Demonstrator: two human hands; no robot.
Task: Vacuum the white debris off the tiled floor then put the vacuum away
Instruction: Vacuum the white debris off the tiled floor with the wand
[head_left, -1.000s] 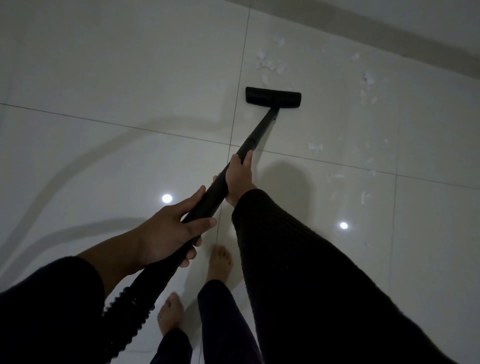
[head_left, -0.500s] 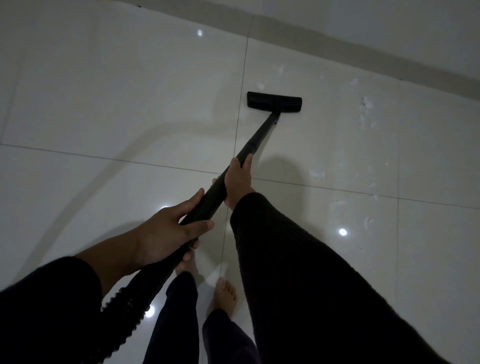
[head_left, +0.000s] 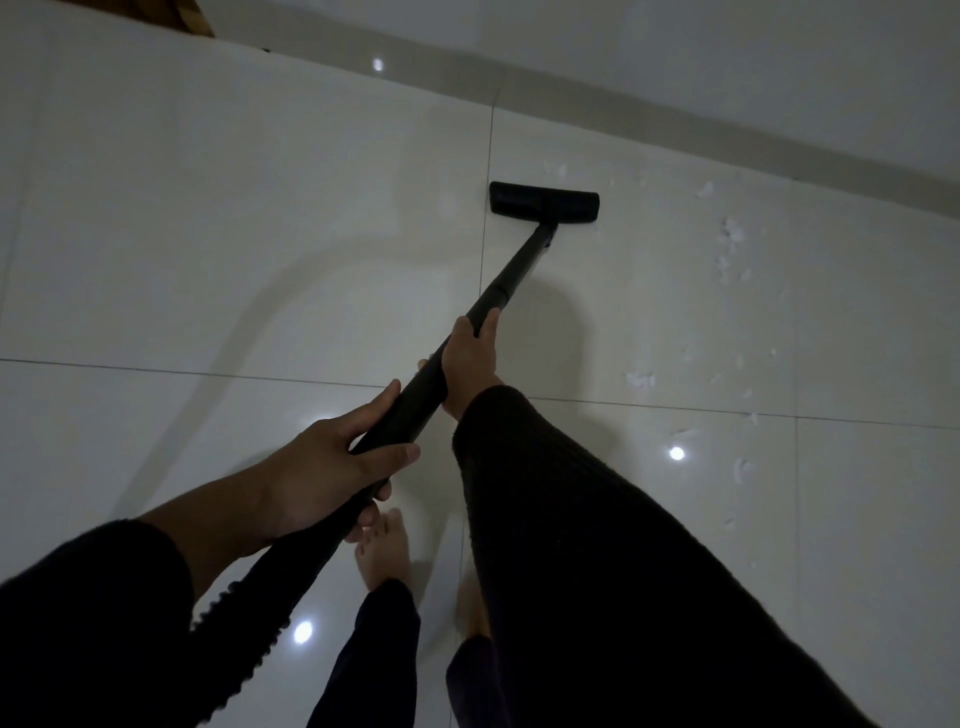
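A black vacuum wand (head_left: 511, 273) slants up from the lower left to its flat black floor head (head_left: 544, 201), which rests on the glossy white tiled floor (head_left: 260, 234). My left hand (head_left: 332, 467) grips the wand low, near the ribbed hose (head_left: 244, 639). My right hand (head_left: 470, 358) grips it higher up. White debris flakes (head_left: 730, 244) lie to the right of the head, with more scraps (head_left: 639, 379) nearer me on the right. A few small flakes (head_left: 555, 168) lie just beyond the head.
A grey skirting strip (head_left: 675, 124) and pale wall run along the far side, close behind the floor head. A wooden corner (head_left: 176, 15) shows at top left. My bare feet (head_left: 384, 551) stand under the wand. Ceiling lights reflect in the tiles.
The floor head has advanced toward the wall, and the flakes that lay in front of it a second ago are gone. I have stepped forward; both hands keep their grip.
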